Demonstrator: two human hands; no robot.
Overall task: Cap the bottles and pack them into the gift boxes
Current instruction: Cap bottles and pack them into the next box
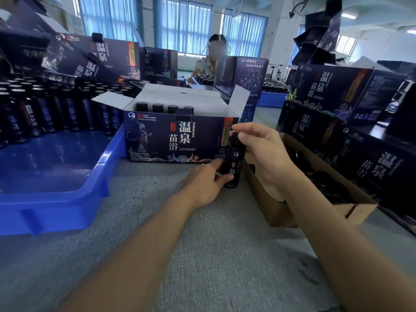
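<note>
**Bottle's upright on the surface, both grips on it**

So your left grip (202,183) is wrapped round the lower half of the bottle (234,167). The thumb sits across the front of the label and the fingers curl round the far side. The bottle is standing on the grey surface (180,244), right at the front right corner of the open gift box (180,136). That puts it between the gift box and the brown carton (281,210) on your right.

Your right grip (263,152) is up top. Thumb and fingertips are closed in on the black cap (235,139), which sits on the bottle's neck. The other fingers are just loosely bent above it. I can't tell how far on the cap is, it's a bit blurry there.

The gift box has its flaps up, and four capped bottles (165,108) stand in a row along its back wall. The carton holds a heap of loose black caps (324,179).

Off to your left there's a blue tray (56,199). Its near half is bare, and a crowd of dark bottles (45,109) stands at the far end. More gift boxes (337,93) are stacked on the right, with others leaning behind the tray. Another person (207,64) is working across the way.
</note>
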